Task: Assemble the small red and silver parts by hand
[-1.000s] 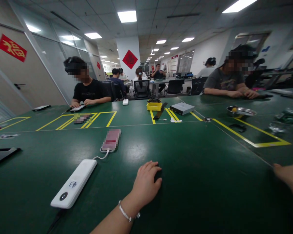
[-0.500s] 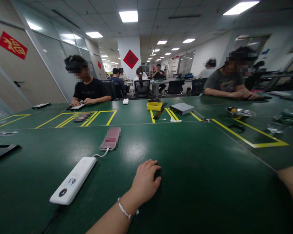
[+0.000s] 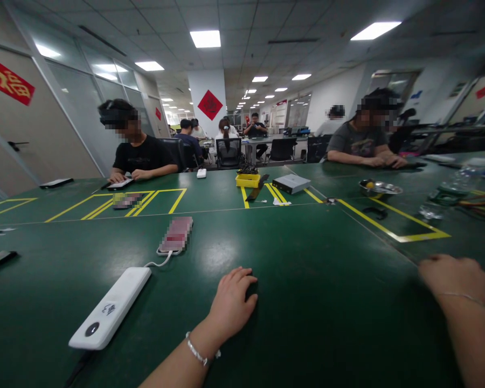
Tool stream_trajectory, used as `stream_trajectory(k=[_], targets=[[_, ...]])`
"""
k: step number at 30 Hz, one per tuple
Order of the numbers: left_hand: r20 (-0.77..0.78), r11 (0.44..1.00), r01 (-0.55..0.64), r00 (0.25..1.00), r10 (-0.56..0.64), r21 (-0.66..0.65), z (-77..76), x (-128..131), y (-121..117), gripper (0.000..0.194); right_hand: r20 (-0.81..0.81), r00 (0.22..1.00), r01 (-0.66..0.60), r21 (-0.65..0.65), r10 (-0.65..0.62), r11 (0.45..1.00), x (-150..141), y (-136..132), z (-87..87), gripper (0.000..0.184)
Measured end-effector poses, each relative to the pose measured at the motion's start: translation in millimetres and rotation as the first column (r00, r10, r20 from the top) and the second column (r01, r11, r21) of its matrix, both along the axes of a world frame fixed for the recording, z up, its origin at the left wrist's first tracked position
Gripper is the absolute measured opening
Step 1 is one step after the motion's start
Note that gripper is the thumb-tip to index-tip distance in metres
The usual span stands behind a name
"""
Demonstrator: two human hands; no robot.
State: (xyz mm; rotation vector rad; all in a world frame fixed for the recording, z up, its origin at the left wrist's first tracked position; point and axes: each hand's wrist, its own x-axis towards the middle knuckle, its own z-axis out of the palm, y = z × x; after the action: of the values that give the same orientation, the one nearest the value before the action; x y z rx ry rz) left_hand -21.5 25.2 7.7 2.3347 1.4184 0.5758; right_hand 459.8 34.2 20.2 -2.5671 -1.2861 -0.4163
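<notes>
- On the near tabletop point(image 3: 327, 307), the left hand point(image 3: 232, 303) lies palm down, fingers slightly spread, nothing seen in its grip; the pose appears to be one of rest.
- Toward the right edge, the right hand point(image 3: 456, 277) is turned so that blur and angle obscure its fingers; its opening and any contents cannot be told.
- Left of the left hand, a white oblong device point(image 3: 115, 307) lies flat, untouched, a dark cable point(image 3: 78, 369) at its near end.
- Just beyond it lies a phone point(image 3: 175, 235), joined by a white cable point(image 3: 161, 263); the short lead presumably dictates the close spacing.
- Farther off, yellow tape point(image 3: 426, 236) outlines areas, probably to mark out work positions.
- Beyond, a yellow tray point(image 3: 248, 181) holds dark items, presumably against scattering; a grey box point(image 3: 291, 184) sits beside it.
- Across the tabletop, a person in black point(image 3: 139, 156) sits, forearms resting on it, likely for steadiness.
</notes>
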Motion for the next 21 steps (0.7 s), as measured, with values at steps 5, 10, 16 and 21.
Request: stream_trajectory(k=[5,10,16,21], targets=[[0.035,0.999,-0.018,0.999,0.016,0.048,0.2,3.1,1.1,0.033,-0.338,0.830,-0.430,0.119,0.444,0.895,-149.8,18.3,24.2,0.033],[0.180,0.998,-0.051,0.983,0.046,0.024,0.2,11.1,-6.4,0.054,-0.626,0.286,-0.751,0.324,0.725,0.575,-292.3,-5.8,11.2,0.018],[0.356,0.991,0.011,0.934,0.038,-0.134,0.1,16.5,-12.5,0.026,-0.692,0.124,-0.780,0.375,0.711,0.501,-327.1,-26.3,9.8,0.015],[0.500,0.955,-0.041,0.845,0.191,-0.294,1.9,9.3,-6.1,0.012,-0.332,0.568,-0.768,0.115,0.753,0.630,-246.5,7.6,13.1,0.033]])
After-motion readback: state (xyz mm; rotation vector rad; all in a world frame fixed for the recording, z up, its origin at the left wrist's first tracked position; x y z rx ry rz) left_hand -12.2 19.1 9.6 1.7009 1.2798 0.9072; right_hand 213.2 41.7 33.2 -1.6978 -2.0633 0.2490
